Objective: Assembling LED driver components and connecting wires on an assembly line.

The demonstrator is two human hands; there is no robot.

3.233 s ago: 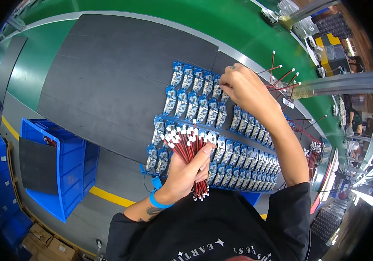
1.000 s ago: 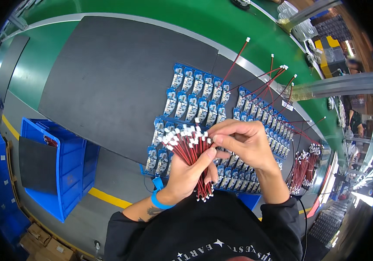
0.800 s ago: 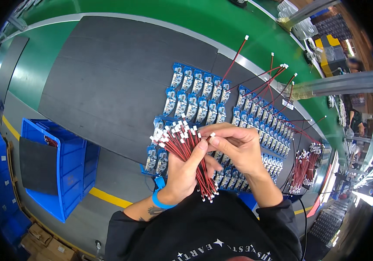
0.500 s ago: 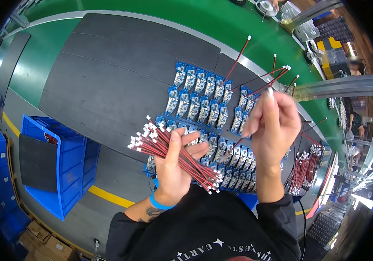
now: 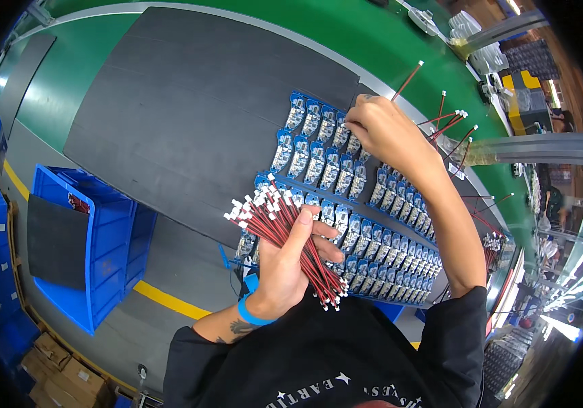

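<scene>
A thick bundle of red-and-black wire leads (image 5: 279,228) with small white connectors at both ends lies across my left hand (image 5: 287,270). My left thumb presses over the bundle, with the fingers behind it. My right hand (image 5: 376,126) is reaching to the far row of blue circuit boards (image 5: 315,160). Its fingers are closed at a board in that row, and whatever is between them is hidden. Beyond this hand a single lead (image 5: 408,80) sticks up, its lower part covered by the hand. Several more leads (image 5: 448,124) rise from boards farther right.
The boards lie in rows on a dark grey mat (image 5: 189,102) over a green table (image 5: 291,20). More leads (image 5: 492,248) hang at the right end. A blue crate (image 5: 118,258) stands at the left. A metal post (image 5: 529,151) crosses at the right.
My right hand has moved from above the boards, left and away, down to the far row. My left hand and its bundle have shifted slightly right in the picture.
</scene>
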